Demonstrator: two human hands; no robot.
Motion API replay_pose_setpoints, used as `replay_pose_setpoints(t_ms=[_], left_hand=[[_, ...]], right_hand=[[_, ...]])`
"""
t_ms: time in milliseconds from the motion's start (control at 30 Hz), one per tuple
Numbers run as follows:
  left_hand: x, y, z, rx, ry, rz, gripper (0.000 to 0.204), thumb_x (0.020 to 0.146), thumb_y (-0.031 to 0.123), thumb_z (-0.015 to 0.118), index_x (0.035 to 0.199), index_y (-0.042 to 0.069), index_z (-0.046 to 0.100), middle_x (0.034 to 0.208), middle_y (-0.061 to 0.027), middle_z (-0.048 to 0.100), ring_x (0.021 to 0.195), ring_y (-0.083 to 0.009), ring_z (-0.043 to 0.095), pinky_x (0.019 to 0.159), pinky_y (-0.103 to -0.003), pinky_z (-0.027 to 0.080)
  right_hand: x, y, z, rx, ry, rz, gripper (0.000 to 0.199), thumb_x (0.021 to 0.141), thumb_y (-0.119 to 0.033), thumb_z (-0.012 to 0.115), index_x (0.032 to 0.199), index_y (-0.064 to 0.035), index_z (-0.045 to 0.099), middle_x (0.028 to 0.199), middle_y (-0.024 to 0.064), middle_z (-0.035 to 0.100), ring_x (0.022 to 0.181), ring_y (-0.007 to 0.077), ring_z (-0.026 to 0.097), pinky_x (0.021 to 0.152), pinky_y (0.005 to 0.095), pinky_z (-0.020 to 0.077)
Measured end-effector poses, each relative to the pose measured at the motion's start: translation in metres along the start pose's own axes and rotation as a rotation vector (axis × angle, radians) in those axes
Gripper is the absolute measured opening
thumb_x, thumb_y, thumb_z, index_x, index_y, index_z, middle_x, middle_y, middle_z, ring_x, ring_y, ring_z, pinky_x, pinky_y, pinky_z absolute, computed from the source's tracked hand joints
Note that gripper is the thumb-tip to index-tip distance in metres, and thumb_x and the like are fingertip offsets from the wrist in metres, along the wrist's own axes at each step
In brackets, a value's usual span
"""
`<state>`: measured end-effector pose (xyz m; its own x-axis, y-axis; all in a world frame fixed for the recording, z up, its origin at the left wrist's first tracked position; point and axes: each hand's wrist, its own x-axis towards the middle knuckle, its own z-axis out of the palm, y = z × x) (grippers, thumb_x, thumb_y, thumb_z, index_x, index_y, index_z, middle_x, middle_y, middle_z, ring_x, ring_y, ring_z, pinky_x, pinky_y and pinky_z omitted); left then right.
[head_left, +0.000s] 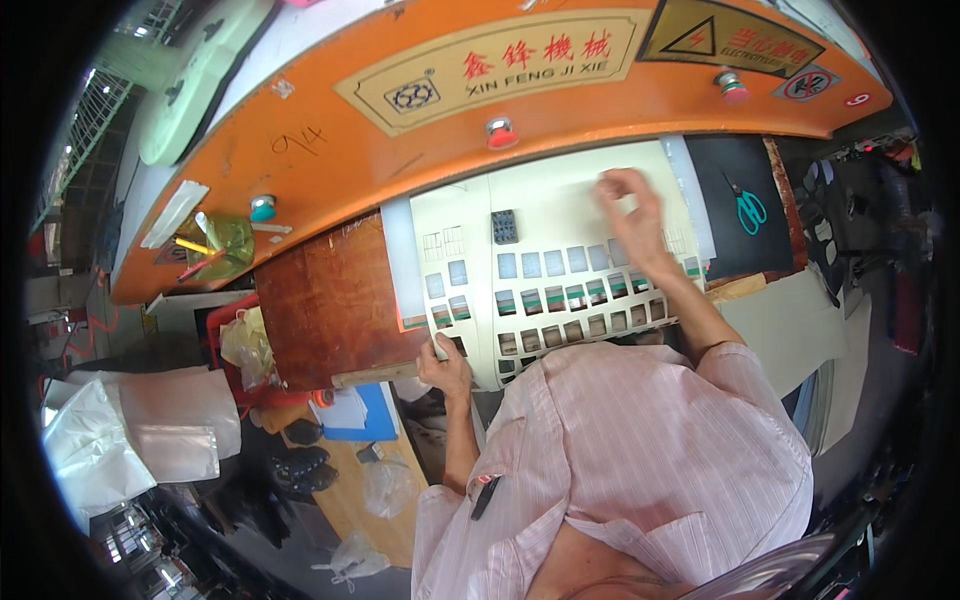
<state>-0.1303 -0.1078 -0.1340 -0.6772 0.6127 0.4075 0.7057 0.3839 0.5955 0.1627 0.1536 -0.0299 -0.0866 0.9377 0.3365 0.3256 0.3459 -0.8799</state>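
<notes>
A cream sheet (560,200) with rows of rectangular cut-out holes lies on the bed of an orange press machine (400,150). My left hand (447,362) grips the sheet's near left edge by the bed's front. My right hand (632,205) reaches over the sheet's far right part, fingers curled and pinched together; whether anything small is in them I cannot tell. A small dark cutting die block (504,227) stands on the sheet, to the left of my right hand.
Green-handled scissors (749,209) lie on a black mat at the right. Red buttons (500,132) sit on the machine front. A yellow-green cup with pencils (215,245) stands at the left. A brown wooden board (325,300) adjoins the sheet. Plastic bags (140,430) pile lower left.
</notes>
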Motion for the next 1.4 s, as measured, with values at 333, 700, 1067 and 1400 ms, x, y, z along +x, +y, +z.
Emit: replay_pose_setpoints(t_ms=[333, 700, 1067, 1400], left_hand=[[0.046, 0.046, -0.008, -0.199, -0.056, 0.018, 0.027, 0.102, 0.025, 0.064, 0.092, 0.001, 0.069, 0.080, -0.0241, 0.069, 0.072, -0.0471, 0.063, 0.068, -0.053, 0.047], [0.059, 0.053, -0.014, -0.277, -0.093, 0.019, 0.032, 0.103, 0.027, 0.064, 0.099, -0.004, 0.070, 0.083, -0.0215, 0.073, 0.071, -0.0294, 0.069, 0.071, -0.043, 0.052], [0.057, 0.047, -0.026, -0.356, -0.187, 0.007, 0.032, 0.105, 0.024, 0.062, 0.099, -0.007, 0.067, 0.083, -0.0180, 0.070, 0.075, -0.0194, 0.059, 0.075, -0.040, 0.050], [0.046, 0.032, -0.030, -0.402, -0.248, 0.046, 0.033, 0.109, 0.021, 0.055, 0.088, -0.004, 0.058, 0.075, 0.0000, 0.051, 0.074, -0.0110, 0.049, 0.067, -0.030, 0.043]], right_hand=[[0.044, -0.058, -0.182, -0.126, 0.499, -0.285, 0.021, 0.105, -0.017, 0.067, 0.102, 0.0030, 0.067, 0.088, 0.0012, 0.062, 0.077, 0.0074, 0.052, 0.072, 0.0246, 0.0464], [-0.109, 0.020, -0.213, -0.544, 0.492, 0.143, 0.036, 0.102, -0.030, 0.067, 0.116, 0.0022, 0.069, 0.099, 0.0181, 0.073, 0.096, 0.0315, 0.070, 0.086, 0.0418, 0.0527], [-0.141, 0.054, -0.201, -0.535, 0.326, 0.228, 0.054, 0.107, -0.044, 0.054, 0.080, 0.0011, 0.068, 0.070, 0.0218, 0.068, 0.068, 0.0413, 0.068, 0.066, 0.0489, 0.0496], [-0.074, 0.024, -0.172, -0.489, 0.265, 0.429, 0.042, 0.098, -0.042, 0.064, 0.102, -0.0020, 0.075, 0.090, 0.0218, 0.075, 0.092, 0.0422, 0.072, 0.083, 0.0513, 0.0552]])
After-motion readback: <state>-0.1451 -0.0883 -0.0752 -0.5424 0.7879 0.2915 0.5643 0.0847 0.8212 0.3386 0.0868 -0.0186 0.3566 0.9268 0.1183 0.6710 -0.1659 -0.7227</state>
